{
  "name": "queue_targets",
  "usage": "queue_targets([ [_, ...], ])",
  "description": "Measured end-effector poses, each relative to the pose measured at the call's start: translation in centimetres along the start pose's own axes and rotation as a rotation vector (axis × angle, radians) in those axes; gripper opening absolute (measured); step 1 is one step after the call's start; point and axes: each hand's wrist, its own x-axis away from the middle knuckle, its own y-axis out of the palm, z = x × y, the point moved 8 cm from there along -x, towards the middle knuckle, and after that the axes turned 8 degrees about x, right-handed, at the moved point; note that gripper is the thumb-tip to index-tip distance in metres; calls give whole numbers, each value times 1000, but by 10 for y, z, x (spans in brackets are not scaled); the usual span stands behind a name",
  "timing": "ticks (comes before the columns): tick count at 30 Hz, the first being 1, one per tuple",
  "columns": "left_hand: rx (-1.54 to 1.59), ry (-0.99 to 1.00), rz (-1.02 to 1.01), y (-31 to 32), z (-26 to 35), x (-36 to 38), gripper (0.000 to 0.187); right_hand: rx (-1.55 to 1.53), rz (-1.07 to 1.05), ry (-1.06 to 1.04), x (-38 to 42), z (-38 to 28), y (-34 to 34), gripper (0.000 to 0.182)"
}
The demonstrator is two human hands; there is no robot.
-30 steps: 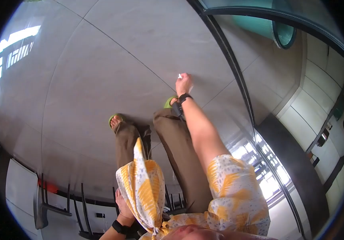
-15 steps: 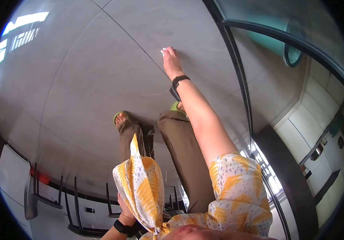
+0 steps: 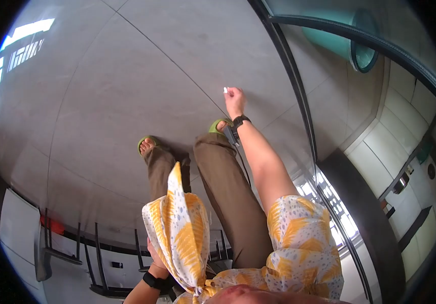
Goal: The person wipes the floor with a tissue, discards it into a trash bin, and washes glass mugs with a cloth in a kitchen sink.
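Above the grey floor tiles [image 3: 126,91], my right hand [image 3: 235,101] is closed around a small white thing [image 3: 225,90], which pokes out at its fingertips. A black band [image 3: 241,121] with a dark box-like part circles that wrist. My left hand [image 3: 156,257] is low at the body, beside the knotted front of the white and yellow patterned shirt [image 3: 190,228]. The cloth covers its fingers. A dark watch [image 3: 154,281] is on the left wrist. Both feet, in green slippers [image 3: 215,125], are on the floor.
A black-framed glass door [image 3: 299,86] runs down the right, with a teal bin [image 3: 334,40] behind it. A tiled counter [image 3: 375,152] with a metal bowl [image 3: 401,183] is at the far right. Dark chair legs [image 3: 98,258] and a white cabinet [image 3: 19,218] are at the lower left.
My right hand has drawn back toward the body and slightly right, with the white thing still in it. My left hand has hardly moved. The view has shifted slightly.
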Motion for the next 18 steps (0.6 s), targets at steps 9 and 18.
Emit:
queue_targets([
  [9,-1,2,-51,-16,13,-4,42,271,-63,-314,14,-49,21,11],
  [18,-25,-78,-48,-4,-3,2,45,99,-135,-605,38,-119,63,11],
])
